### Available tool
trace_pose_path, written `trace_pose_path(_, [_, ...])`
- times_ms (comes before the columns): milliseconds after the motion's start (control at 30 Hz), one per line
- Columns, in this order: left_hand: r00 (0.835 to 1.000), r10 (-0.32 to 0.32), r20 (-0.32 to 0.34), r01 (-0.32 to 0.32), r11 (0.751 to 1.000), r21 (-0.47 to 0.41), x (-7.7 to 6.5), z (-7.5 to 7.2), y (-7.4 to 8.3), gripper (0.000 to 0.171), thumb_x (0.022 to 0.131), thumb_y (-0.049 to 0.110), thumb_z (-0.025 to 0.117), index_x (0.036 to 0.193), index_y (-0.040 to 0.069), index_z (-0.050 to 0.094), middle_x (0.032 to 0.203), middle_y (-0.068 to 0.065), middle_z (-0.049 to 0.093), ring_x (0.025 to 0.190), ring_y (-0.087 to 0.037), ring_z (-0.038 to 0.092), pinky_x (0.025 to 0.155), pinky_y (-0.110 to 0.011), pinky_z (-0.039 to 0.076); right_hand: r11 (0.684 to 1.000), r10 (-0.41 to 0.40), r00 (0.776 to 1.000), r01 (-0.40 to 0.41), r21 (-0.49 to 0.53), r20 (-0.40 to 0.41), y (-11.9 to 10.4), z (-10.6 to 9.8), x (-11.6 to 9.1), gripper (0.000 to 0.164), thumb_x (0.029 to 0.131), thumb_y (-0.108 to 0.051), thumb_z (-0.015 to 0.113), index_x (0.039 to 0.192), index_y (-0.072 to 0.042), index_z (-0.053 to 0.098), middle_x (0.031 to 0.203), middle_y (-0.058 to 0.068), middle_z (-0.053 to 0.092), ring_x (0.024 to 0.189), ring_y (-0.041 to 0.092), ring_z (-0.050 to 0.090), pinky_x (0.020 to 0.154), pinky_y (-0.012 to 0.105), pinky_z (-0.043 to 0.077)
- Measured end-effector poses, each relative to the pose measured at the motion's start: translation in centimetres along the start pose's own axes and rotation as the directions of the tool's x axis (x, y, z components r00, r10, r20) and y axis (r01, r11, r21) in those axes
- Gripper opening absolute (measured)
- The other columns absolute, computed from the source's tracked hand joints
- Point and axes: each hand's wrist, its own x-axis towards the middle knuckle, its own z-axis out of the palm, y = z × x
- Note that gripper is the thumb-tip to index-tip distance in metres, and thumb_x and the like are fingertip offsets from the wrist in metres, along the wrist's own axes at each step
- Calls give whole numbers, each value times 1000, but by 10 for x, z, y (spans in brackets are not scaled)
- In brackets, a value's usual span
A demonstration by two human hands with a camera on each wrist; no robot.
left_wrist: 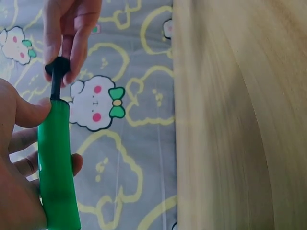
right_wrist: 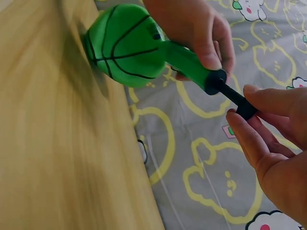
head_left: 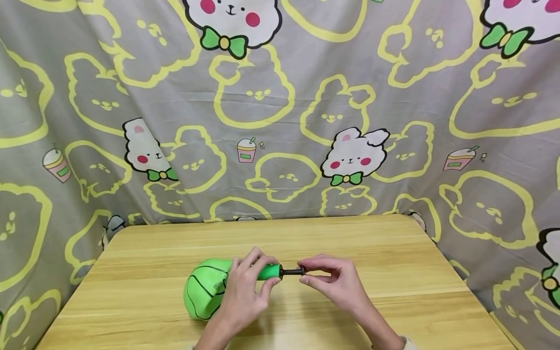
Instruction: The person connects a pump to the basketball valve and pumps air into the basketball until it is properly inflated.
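A green hand pump (head_left: 270, 272) lies level in the left hand (head_left: 245, 290), whose fingers and thumb hold its barrel. From the barrel's right end a black plunger rod (head_left: 292, 272) sticks out. The right hand (head_left: 341, 282) pinches the black handle (right_wrist: 247, 110) at the rod's end between thumb and fingers. To the left is a green ball (head_left: 202, 294) with black basketball lines, partly hidden behind the left hand. Its surface looks uneven, not fully round. In the right wrist view the pump barrel (right_wrist: 189, 64) reaches up to the ball; the exact joint cannot be made out.
The hands and ball are over the front half of a light wooden table (head_left: 350, 238) with rounded far corners. A grey curtain (head_left: 288, 107) with yellow cartoon outlines and white rabbits hangs behind and along both sides.
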Motion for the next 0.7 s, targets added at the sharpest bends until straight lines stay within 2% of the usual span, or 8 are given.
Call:
trace_pose_path(233, [1000, 22, 15, -23, 999, 33, -1, 3, 2, 29, 79, 20, 87, 104, 19, 71, 98, 12, 55, 82, -3, 56, 78, -31, 36, 1000, 26, 1000, -26, 11, -15, 7, 14, -2, 29, 85, 6, 79, 111, 13, 71, 110, 27, 70, 105, 29, 71, 80, 42, 58])
trace_pose_path(367, [999, 10, 32, -11, 1000, 21, 0, 0, 1, 29, 80, 19, 87, 104, 20, 71, 98, 11, 56, 83, -3, 56, 78, -31, 38, 997, 72, 997, -72, 5, -34, 8, 17, -2, 28, 86, 3, 80, 112, 10, 72, 111, 26, 70, 105, 31, 71, 82, 40, 58])
trace_pose_path(467, [999, 3, 53, -3, 1000, 0, 1, -2, -1, 29, 80, 20, 87, 104, 21, 70, 99, 12, 56, 85, -3, 56, 77, -31, 39, 996, 92, 996, -92, 8, -19, 6, 17, -2, 26, 86, 3, 79, 111, 7, 73, 112, 25, 69, 106, 31, 70, 84, 40, 57])
trace_pose_path(700, [998, -25, 64, 28, 999, -43, 3, -8, -7, 27, 83, 23, 86, 105, 25, 71, 96, 15, 54, 81, -1, 52, 73, -28, 37, 999, 49, 999, -49, 17, 19, -1, 6, 1, 26, 86, 7, 78, 111, 6, 71, 111, 25, 67, 106, 28, 70, 84, 42, 58])
